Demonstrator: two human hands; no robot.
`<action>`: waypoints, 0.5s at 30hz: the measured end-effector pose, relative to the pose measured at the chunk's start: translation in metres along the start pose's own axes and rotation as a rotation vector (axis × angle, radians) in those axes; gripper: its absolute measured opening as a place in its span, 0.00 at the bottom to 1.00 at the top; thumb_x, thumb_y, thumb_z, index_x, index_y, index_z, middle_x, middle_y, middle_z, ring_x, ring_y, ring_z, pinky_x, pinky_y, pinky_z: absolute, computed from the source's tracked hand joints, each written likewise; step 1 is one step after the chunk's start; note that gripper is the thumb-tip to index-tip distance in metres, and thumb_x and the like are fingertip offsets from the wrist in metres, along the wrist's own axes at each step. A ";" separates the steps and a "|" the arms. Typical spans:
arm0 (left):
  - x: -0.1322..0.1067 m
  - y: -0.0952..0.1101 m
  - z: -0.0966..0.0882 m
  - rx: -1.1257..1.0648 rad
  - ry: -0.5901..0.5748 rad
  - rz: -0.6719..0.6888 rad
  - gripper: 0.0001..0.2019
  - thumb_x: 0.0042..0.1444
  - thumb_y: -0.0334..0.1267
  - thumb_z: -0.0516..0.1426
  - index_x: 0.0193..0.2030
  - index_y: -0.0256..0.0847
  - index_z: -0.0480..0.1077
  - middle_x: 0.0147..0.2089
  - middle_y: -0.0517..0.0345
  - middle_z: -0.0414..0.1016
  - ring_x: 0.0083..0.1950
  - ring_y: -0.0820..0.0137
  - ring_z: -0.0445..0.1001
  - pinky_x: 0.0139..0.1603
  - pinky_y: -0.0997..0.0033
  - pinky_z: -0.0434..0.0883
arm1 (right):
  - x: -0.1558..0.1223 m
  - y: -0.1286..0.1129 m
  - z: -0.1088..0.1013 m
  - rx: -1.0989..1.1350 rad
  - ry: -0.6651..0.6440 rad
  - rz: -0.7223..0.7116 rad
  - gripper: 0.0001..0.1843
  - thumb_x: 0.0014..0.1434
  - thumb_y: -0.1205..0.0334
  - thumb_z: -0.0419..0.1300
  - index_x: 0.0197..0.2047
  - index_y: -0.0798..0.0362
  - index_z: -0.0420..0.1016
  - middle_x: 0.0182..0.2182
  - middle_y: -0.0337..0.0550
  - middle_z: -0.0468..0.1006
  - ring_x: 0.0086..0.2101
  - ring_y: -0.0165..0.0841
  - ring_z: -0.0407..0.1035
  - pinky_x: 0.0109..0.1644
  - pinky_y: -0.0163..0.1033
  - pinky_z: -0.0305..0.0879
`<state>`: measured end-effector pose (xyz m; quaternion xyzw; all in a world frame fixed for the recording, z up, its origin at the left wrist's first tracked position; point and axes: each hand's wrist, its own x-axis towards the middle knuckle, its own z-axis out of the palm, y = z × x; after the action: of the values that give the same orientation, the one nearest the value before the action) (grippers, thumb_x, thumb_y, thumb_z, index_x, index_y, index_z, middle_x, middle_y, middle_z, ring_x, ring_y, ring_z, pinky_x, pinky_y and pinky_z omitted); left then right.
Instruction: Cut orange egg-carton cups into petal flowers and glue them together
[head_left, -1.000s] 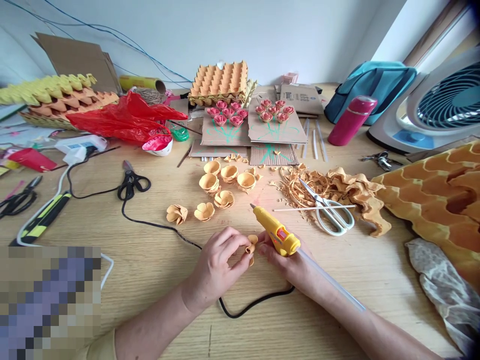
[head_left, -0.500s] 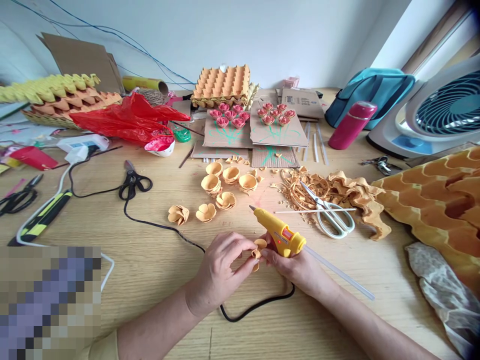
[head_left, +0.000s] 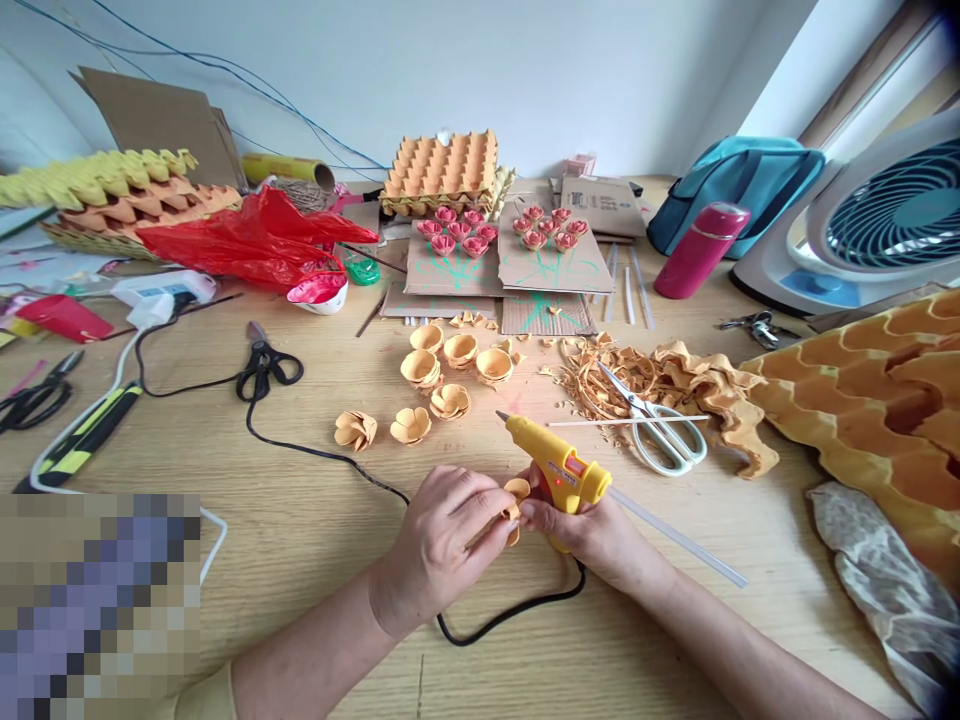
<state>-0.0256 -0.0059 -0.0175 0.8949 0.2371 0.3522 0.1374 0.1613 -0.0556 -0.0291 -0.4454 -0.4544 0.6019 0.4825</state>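
Note:
My left hand [head_left: 442, 540] pinches a small orange egg-carton petal piece [head_left: 514, 498] just above the wooden table [head_left: 315, 520]. My right hand [head_left: 592, 535] grips a yellow hot glue gun [head_left: 551, 462], nozzle pointing up-left, and its fingertips also touch the petal piece. A clear glue stick [head_left: 675, 538] juts from the gun's back. The gun's black cord [head_left: 495, 620] loops under both hands. Beyond the hands lie two finished orange carton flowers [head_left: 382, 428] and several orange carton cups [head_left: 450, 362].
White-handled scissors [head_left: 652, 425] lie on orange carton scraps [head_left: 675, 375] at right. Black scissors [head_left: 262, 362] sit left. Cardboard sheets with pink flowers [head_left: 499, 245], an egg tray [head_left: 442, 170], a red bag [head_left: 247, 235], a pink bottle [head_left: 701, 250], a fan [head_left: 877, 215] and orange trays [head_left: 870, 400] ring the table.
Both hands with the petal piece and glue gun shifted slightly right and toward me. The glue gun tilted a little; the hands stay pressed on the petal piece.

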 end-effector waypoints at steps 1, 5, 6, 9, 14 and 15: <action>0.000 0.000 -0.001 0.019 -0.006 0.010 0.04 0.61 0.29 0.59 0.40 0.42 0.72 0.36 0.58 0.78 0.36 0.70 0.74 0.42 0.68 0.69 | 0.000 -0.001 0.000 0.002 -0.001 0.000 0.19 0.57 0.43 0.66 0.38 0.48 0.68 0.31 0.37 0.72 0.32 0.31 0.66 0.39 0.39 0.68; 0.002 0.002 -0.002 0.021 0.002 -0.010 0.04 0.62 0.30 0.59 0.41 0.42 0.71 0.37 0.58 0.79 0.37 0.70 0.75 0.42 0.67 0.69 | 0.000 -0.004 0.001 -0.008 -0.021 -0.018 0.17 0.58 0.45 0.66 0.37 0.48 0.69 0.30 0.36 0.72 0.32 0.30 0.67 0.40 0.39 0.69; 0.002 0.003 -0.002 0.008 0.011 -0.019 0.04 0.61 0.30 0.59 0.42 0.42 0.71 0.37 0.58 0.80 0.37 0.70 0.75 0.43 0.67 0.69 | 0.000 -0.004 0.000 -0.014 -0.032 -0.023 0.17 0.58 0.45 0.66 0.37 0.48 0.69 0.30 0.36 0.72 0.33 0.30 0.67 0.40 0.38 0.68; 0.003 0.003 -0.002 -0.030 0.032 -0.040 0.06 0.60 0.29 0.60 0.42 0.43 0.69 0.37 0.59 0.80 0.38 0.70 0.75 0.44 0.67 0.69 | 0.000 -0.004 0.000 -0.020 -0.044 -0.023 0.16 0.59 0.46 0.65 0.38 0.48 0.69 0.31 0.37 0.72 0.35 0.31 0.68 0.41 0.39 0.68; 0.001 0.001 -0.001 -0.068 0.023 -0.057 0.07 0.60 0.29 0.61 0.41 0.43 0.69 0.37 0.60 0.78 0.38 0.70 0.74 0.44 0.68 0.68 | -0.001 -0.003 0.000 0.020 -0.015 -0.006 0.16 0.59 0.47 0.66 0.38 0.49 0.68 0.33 0.37 0.72 0.34 0.30 0.67 0.41 0.38 0.67; 0.000 0.000 -0.001 -0.074 0.019 -0.058 0.07 0.60 0.29 0.61 0.42 0.43 0.69 0.37 0.60 0.78 0.38 0.70 0.74 0.44 0.68 0.68 | -0.001 -0.003 0.000 0.023 -0.015 -0.004 0.16 0.59 0.48 0.66 0.38 0.49 0.68 0.32 0.37 0.72 0.34 0.30 0.67 0.40 0.38 0.67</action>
<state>-0.0261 -0.0059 -0.0167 0.8786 0.2508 0.3652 0.1782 0.1623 -0.0562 -0.0264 -0.4342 -0.4519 0.6095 0.4856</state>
